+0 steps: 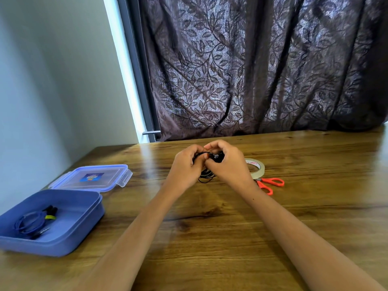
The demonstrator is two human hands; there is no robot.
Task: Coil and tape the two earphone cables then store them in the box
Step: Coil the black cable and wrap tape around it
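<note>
Both hands meet above the middle of the wooden table. My left hand (185, 166) and my right hand (227, 162) both grip a black earphone cable (206, 175), whose loops hang down between them to the tabletop. The earbuds show between my right fingers. A coiled blue earphone cable (31, 222) with a yellow band lies inside the open blue box (84, 232) at the near left. A roll of clear tape (257, 168) lies flat just right of my right hand.
The box's clear lid (94, 178) lies flat behind the box. Orange-handled scissors (270, 184) rest beside the tape, partly hidden by my right wrist. A dark leaf-patterned curtain hangs behind the table's far edge; a wall stands on the left.
</note>
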